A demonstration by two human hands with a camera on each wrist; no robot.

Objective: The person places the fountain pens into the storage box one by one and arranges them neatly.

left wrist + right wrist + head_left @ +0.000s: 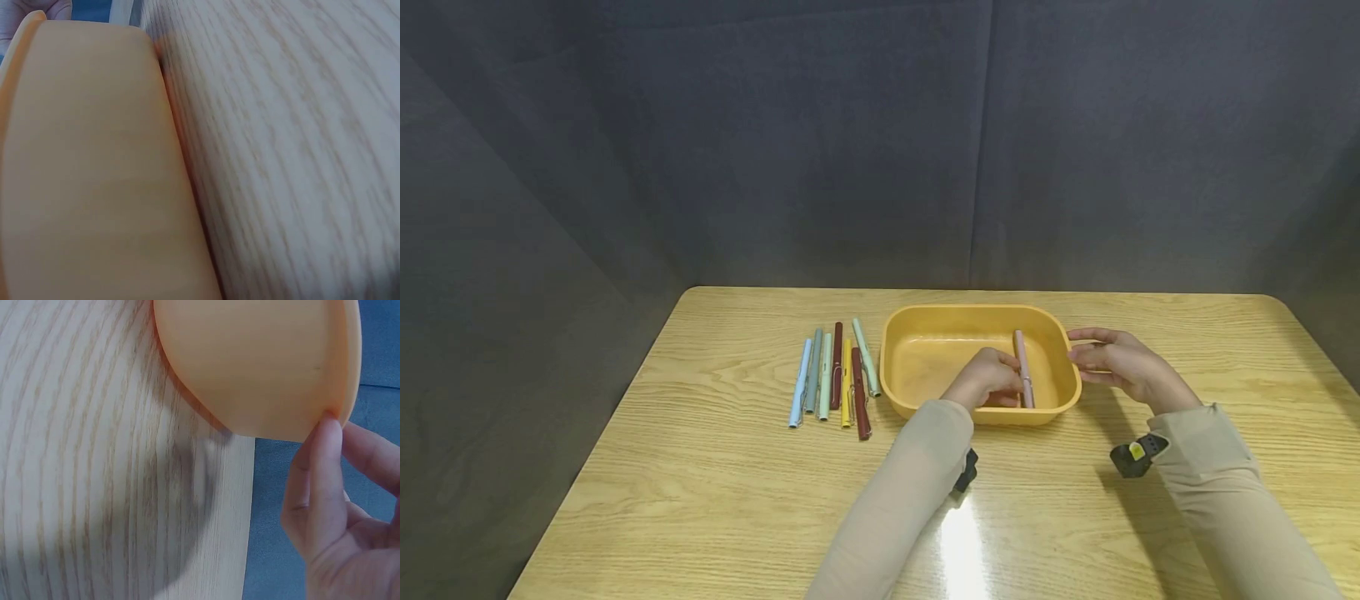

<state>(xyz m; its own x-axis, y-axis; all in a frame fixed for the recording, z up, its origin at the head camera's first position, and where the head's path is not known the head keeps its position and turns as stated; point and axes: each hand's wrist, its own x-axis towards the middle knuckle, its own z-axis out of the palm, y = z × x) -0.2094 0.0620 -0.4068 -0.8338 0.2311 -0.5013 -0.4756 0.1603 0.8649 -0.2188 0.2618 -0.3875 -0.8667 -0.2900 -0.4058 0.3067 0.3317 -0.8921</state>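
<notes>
A yellow-orange plastic tray sits on the wooden table, and a pale pink pen lies lengthwise in its right part. My left hand reaches over the near rim, with curled fingers gripping the pink pen from its left side. In the left wrist view the tray's outer wall hides most of that hand. At the tray's right end, my right hand pinches the rim; its thumb presses the wall just under the edge.
Left of the tray, several clip pens lie in a loose row, among them a light blue pen, a yellow pen and a dark red pen. A dark grey curtain hangs behind the table.
</notes>
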